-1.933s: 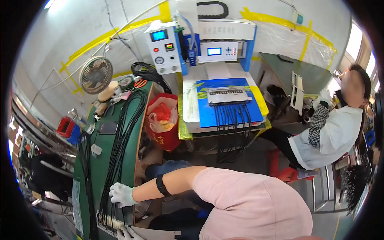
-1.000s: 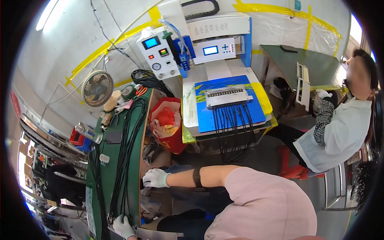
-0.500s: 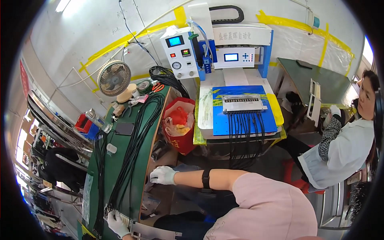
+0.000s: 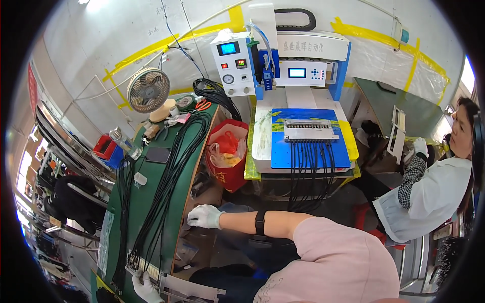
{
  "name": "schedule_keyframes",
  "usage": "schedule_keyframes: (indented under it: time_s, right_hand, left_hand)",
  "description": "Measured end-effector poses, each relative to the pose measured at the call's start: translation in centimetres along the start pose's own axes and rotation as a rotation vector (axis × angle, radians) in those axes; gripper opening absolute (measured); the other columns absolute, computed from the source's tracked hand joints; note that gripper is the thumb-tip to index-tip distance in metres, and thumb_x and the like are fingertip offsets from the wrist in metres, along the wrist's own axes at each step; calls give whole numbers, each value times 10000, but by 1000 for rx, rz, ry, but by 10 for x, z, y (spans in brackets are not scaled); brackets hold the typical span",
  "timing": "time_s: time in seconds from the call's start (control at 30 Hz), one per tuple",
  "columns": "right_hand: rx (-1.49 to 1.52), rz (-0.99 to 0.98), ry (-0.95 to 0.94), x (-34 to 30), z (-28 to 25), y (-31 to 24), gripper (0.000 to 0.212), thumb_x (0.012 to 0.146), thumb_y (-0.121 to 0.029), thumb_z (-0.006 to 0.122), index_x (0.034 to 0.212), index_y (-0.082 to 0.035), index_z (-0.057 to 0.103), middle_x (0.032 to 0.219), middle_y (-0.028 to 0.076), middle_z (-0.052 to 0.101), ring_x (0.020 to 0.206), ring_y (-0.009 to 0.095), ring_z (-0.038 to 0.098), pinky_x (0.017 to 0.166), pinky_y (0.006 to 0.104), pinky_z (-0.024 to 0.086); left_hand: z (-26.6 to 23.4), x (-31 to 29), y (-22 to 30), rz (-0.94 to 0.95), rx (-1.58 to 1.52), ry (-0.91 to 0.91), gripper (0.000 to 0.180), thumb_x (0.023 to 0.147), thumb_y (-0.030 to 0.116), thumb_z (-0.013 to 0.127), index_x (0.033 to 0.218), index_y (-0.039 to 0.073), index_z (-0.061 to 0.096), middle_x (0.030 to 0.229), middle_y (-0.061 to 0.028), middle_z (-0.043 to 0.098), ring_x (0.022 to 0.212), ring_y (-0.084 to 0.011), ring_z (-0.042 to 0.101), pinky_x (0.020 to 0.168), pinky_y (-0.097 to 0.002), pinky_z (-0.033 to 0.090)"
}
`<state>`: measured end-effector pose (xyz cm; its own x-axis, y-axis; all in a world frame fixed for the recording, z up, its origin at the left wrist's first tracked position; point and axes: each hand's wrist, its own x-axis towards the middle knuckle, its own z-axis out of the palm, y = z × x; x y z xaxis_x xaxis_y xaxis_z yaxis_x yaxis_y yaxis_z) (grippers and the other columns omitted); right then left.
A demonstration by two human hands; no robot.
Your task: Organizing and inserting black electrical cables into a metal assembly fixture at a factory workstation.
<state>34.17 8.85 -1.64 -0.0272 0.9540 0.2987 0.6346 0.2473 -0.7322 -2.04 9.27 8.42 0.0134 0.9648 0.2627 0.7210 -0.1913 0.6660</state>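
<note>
My left hand (image 4: 146,289), in a white glove, is at the lower left with its fingers closed on the edge of a pale slotted cable holder (image 4: 150,267). Black cables (image 4: 164,194) run from this holder up along the green table. A flat metal plate (image 4: 189,289) with cutouts extends from the holder's right end, past the table edge. My right hand (image 4: 204,216), also gloved, is at the table's right edge with its fingers curled. Anything inside those fingers is hidden.
The green table (image 4: 146,202) also bears a fan (image 4: 148,91), a phone (image 4: 158,155), a bottle (image 4: 125,142) and orange scissors (image 4: 203,105). A red bag (image 4: 222,177) stands beside it. Beyond is a white-and-blue machine (image 4: 308,70) with a cable-filled fixture (image 4: 310,131). A co-worker (image 4: 429,197) sits at right.
My left hand and the cable holder sit slightly lower in the picture. My right hand has shifted a little left and up, its fingers more curled. The whole view has moved slightly.
</note>
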Motion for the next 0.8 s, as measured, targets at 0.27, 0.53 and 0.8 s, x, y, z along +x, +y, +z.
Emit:
schedule_keyframes:
  time_s: [0.27, 0.53, 0.8]
  right_hand:
    - [48, -19, 86, -1, 10, -5, 223, 829, -315, 599, 870, -123, 706, 885, 123, 680, 904, 321, 629, 819, 435, 477]
    - [57, -25, 77, 1, 6, 3, 232, 834, -316, 600, 883, -116, 707, 886, 124, 676, 909, 321, 626, 818, 432, 475]
    - [121, -99, 199, 7, 0, -23, 195, 855, -287, 620, 882, -108, 691, 900, 69, 674, 920, 293, 601, 833, 405, 471]
  left_hand:
    - [-14, -11, -3, -93, -76, -26, 343, 918, 237, 648, 1174, 9, 640, 1143, -142, 654, 996, -257, 596, 886, -337, 471]
    - [-8, 1, -27, -373, -411, -32, 274, 929, 198, 626, 1186, 104, 640, 1159, -117, 621, 987, -288, 582, 846, -400, 496]
    - [3, 49, -90, 1371, -104, 317, 272, 886, 197, 676, 1102, 31, 686, 1052, -162, 685, 926, -312, 645, 825, -383, 512]
